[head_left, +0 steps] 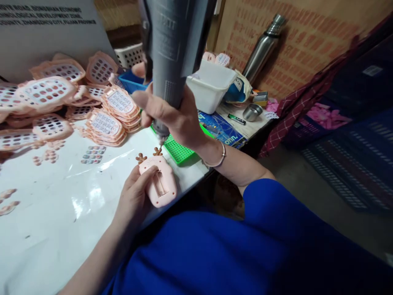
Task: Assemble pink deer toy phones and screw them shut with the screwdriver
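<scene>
My left hand [136, 192] grips a pink toy phone [167, 176] with brown antlers, thumb across its back beside an uncovered battery compartment. The phone's back faces up, near the table's front edge. Wrapped round a grey electric screwdriver [170, 53] is my right hand [176, 114], with a bracelet on the wrist. The tool stands nearly upright, its bit pointing down near the antler at the phone's top corner. Whether the bit touches the phone I cannot tell. Just behind the phone lies a bright green perforated tray [178, 149], partly covered by my right hand.
Stacked pink shell fronts [106, 125] and loose keypad pieces [93, 154] lie on the white table [101, 188] at left. Farther back are a white bin [211, 86], a blue bin [132, 82], a steel bottle [260, 51], a metal cup [252, 112] and a battery [236, 119].
</scene>
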`<state>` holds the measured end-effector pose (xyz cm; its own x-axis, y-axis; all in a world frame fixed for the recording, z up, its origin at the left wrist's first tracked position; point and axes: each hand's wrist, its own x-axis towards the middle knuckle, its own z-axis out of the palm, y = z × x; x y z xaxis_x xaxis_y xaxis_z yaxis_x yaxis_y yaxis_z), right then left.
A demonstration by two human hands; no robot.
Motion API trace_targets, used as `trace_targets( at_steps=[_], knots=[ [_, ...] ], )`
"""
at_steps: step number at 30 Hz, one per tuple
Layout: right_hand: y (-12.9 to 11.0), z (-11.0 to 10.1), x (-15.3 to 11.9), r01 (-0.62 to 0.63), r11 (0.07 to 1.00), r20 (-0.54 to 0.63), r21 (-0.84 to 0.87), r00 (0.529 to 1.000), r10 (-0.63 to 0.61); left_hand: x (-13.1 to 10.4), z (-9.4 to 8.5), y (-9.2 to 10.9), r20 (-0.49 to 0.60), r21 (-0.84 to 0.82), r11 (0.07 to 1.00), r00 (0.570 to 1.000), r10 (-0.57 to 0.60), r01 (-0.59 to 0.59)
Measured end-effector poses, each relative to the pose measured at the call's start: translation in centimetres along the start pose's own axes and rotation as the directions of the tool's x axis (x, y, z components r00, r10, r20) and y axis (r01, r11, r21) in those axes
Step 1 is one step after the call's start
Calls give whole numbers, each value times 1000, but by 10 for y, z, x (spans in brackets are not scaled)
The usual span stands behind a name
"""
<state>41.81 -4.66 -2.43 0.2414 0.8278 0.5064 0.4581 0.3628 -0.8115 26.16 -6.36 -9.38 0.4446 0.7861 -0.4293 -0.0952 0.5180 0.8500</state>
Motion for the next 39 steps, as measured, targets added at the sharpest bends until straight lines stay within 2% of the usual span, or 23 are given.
trace_targets(
  at_steps=[3, 6, 9, 13, 23, 26, 29, 34, 39],
  knots=[
    [21, -5, 10, -62, 983, -112, 172, 990, 82, 1, -2, 1, -7, 12, 1000, 1000, -24, 24],
    [42, -1, 14, -122, 965, -128, 234, 980, 155, 3, -4, -3, -15, 13, 1000, 1000, 2, -2],
    [55, 5, 15, -138, 958, -135, 252, 975, 176, 4, -4, -5, -39, 10, 1000, 999, 16, -15],
    [62, 13, 17, -138, 967, -65, 217, 986, 155, 1, 0, -2, -59, 8, 1000, 998, -9, 9],
    [68, 19, 17, -172, 944, -60, 283, 979, 196, 1, -3, -2, -24, -7, 1000, 1000, 2, -2],
    [64, 17, 20, -204, 936, -38, 287, 974, 223, 1, -2, -3, -37, -12, 1000, 999, 6, -6],
    [49, 13, 20, -213, 929, -77, 304, 966, 246, 0, -1, -2, -54, -26, 1000, 998, 12, -13],
    [12, 3, 6, -58, 921, -99, 386, 990, 104, -1, 1, -1, -53, -62, 998, 999, 1, -4],
    [-7, 6, -11, -45, 928, -28, 369, 998, 59, 1, 1, -1, -51, -75, 997, 999, 12, -16]
  ],
)
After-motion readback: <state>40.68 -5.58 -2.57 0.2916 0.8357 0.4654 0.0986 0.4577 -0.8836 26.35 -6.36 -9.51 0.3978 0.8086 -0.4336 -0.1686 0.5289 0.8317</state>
